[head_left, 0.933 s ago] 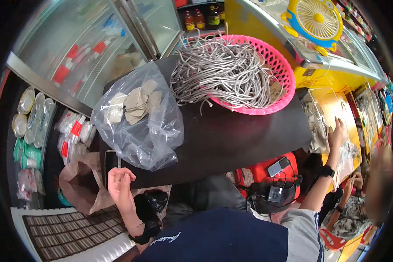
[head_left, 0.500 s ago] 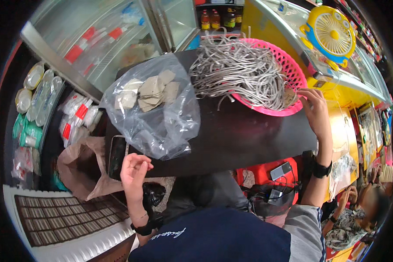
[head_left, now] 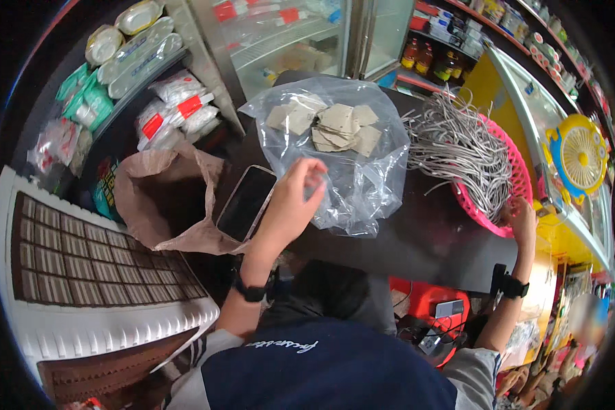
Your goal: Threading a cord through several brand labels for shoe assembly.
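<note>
My left hand [head_left: 288, 208] hovers over the near edge of a clear plastic bag [head_left: 372, 184], fingers loosely curled and thumb apart. Its fingertips are slightly blurred, and I see nothing in them. Several grey-brown cardboard pieces [head_left: 338, 128] lie in a loose stack on the bag. My right hand [head_left: 521, 222] is at the near right rim of a pink plastic basket [head_left: 523, 171], fingers bent inward over it. Whatever those fingers grip is hidden. Long silvery-grey cords [head_left: 461, 147] heap up in the basket and spill over its left side onto the dark table [head_left: 417, 239].
A phone [head_left: 247, 203] lies by my left forearm, beside an open brown bag [head_left: 174, 205]. A white slatted unit [head_left: 102, 273] stands at the left. Glass doors [head_left: 287, 41] rise behind the table. A yellow fan [head_left: 578, 157] sits at the right, above a red stool [head_left: 424, 301].
The view has swung left, so the table's things appear further right. My left hand has moved forward and right, from beside the phone to the plastic bag's edge. My right hand stays at the basket.
</note>
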